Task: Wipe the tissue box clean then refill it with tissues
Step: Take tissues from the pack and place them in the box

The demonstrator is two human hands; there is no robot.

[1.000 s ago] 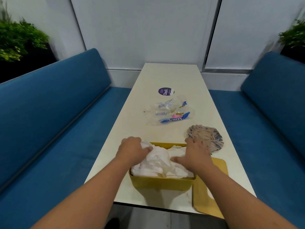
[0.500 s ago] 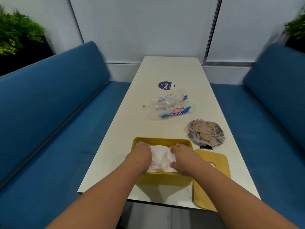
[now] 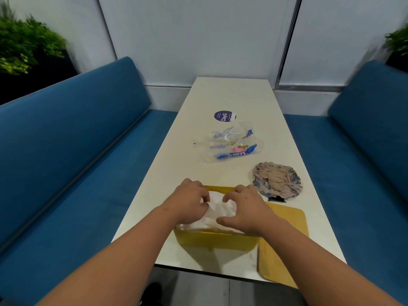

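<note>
- The tabletop (image 3: 231, 98) is a long, pale slab running from the near edge to a white panelled wall (image 3: 198, 36); blue upholstered benches (image 3: 88, 138) line both long sides, and green plants (image 3: 24, 45) sit above the bench backs in the far corners.
- The yellow tissue box (image 3: 217, 240) stands open-topped at the near edge of the tabletop, about midway across, with white tissues (image 3: 217, 208) heaped in it.
- The left hand (image 3: 189, 203) rests on the left of the heap, its grip curled down over the tissues; the right hand (image 3: 247, 208) presses the right of the heap with fingers bent and spread, thumb lying along the near side.
- The yellow lid (image 3: 284, 244) lies flat just right of the box, overhanging the near edge.
- A crumpled patterned cloth (image 3: 277, 180) lies near the right edge, beyond the lid.
- A clear plastic wrapper (image 3: 229, 146) with blue print lies mid-tabletop; a round purple sticker (image 3: 224, 116) sits just beyond it.
</note>
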